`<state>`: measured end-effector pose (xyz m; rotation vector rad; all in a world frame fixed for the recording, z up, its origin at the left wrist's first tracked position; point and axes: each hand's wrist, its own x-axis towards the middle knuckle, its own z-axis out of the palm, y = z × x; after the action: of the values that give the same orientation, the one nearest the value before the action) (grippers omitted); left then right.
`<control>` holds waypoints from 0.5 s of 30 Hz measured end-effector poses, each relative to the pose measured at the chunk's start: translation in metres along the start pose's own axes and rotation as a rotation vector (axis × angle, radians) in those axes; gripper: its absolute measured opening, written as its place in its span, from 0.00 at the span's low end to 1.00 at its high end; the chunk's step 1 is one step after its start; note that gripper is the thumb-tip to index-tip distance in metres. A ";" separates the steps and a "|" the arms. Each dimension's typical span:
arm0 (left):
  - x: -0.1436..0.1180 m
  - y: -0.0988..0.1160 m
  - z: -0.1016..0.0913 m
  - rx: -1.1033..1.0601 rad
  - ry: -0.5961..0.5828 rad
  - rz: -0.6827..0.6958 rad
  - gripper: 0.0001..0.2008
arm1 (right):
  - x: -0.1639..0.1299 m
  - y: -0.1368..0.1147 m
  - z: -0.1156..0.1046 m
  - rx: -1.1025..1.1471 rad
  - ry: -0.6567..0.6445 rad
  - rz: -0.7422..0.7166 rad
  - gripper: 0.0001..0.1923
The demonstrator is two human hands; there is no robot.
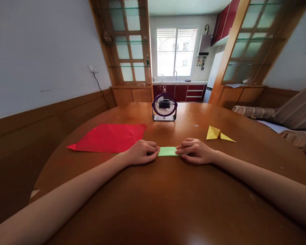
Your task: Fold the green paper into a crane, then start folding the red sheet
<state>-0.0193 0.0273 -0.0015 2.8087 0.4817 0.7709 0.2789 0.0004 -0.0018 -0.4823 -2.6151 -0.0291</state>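
1. Green paper: a narrow folded strip, lying flat on the table between the two hands, near the middle and in front of the fan. It looks already folded down to a band at least once; no finished shape shows yet, so by the look of it the folding is at an early or middle stage.
2. Left hand: curled, fingertips pinching or pressing the strip's left end; the fingers hide that end.
3. Right hand: likewise curled, fingertips closed down on the strip's right end, palm low to the table.
4. Yellow paper figure: a folded, pointed piece, apparently complete, lying to the right and well apart from the hands.
5. Red paper sheet: large, creased but opened out flat, lying to the left, its near edge just beside the left hand; seemingly not yet worked into a shape.
6. Small desk fan: upright at the far side of the table, beyond the strip.
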 end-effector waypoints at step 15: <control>0.005 0.003 0.003 0.167 0.035 -0.078 0.13 | 0.007 0.002 0.008 -0.157 0.067 -0.030 0.10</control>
<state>-0.0124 0.0255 -0.0011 2.9118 0.6877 0.7992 0.2706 0.0054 -0.0059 -0.4876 -2.5653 -0.2575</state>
